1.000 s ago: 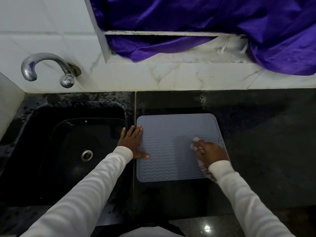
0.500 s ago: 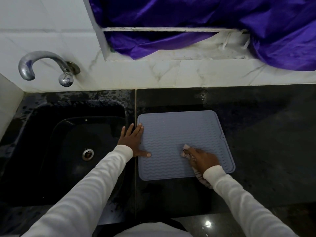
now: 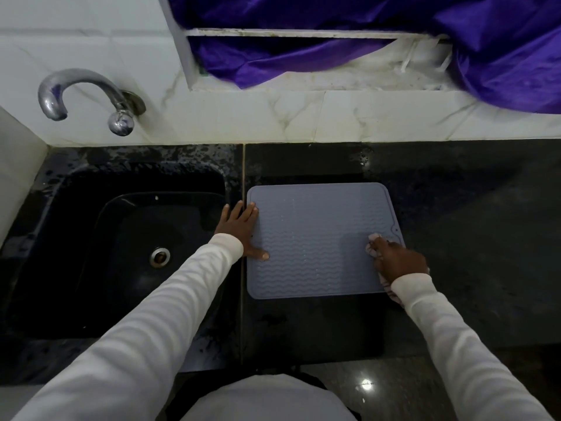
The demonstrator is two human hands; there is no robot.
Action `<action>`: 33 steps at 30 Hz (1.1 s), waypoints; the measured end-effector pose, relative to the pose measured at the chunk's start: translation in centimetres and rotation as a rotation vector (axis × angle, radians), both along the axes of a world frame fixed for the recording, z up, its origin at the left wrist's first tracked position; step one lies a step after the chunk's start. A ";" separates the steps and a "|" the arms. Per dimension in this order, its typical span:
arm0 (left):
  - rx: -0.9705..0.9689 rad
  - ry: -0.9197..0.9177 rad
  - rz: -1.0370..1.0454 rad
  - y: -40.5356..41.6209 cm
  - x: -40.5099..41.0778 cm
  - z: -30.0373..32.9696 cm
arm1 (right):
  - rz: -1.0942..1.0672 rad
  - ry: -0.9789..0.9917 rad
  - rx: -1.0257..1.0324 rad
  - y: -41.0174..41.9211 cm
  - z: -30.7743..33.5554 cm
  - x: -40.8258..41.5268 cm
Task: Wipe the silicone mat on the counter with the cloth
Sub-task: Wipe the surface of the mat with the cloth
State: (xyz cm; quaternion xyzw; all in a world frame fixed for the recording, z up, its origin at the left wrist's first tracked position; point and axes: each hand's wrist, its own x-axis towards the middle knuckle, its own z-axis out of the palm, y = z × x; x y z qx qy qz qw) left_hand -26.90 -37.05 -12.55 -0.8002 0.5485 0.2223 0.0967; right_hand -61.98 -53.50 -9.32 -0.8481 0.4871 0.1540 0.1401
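Since half a second ago the right hand [image 3: 397, 258] has swept its bunched cloth [image 3: 374, 242] from the silicone mat [image 3: 315, 238]'s middle to its right edge. The mat lies just right of the sink [image 3: 91, 189]. The left hand [image 3: 239, 227], fingers flat, pins the mat's sink-side edge. Keep that pressure, and overlap strokes along the ridges.

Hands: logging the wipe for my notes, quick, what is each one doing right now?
Left hand: open, fingers flat, pressing the silicone mat at its left edge.
Right hand: gripping the cloth on the mat's right side.
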 end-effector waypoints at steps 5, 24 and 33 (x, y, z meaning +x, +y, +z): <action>0.008 0.001 0.017 0.0 -0.4 0.0 | 0.138 -0.285 -0.033 4.8 -0.5 5.8; 0.000 0.038 0.017 0.2 0.1 0.3 | -0.108 -0.074 0.099 0.0 -1.7 0.2; -0.037 0.029 -0.001 0.0 0.0 0.1 | -0.246 -0.001 0.005 -2.2 -0.3 -0.5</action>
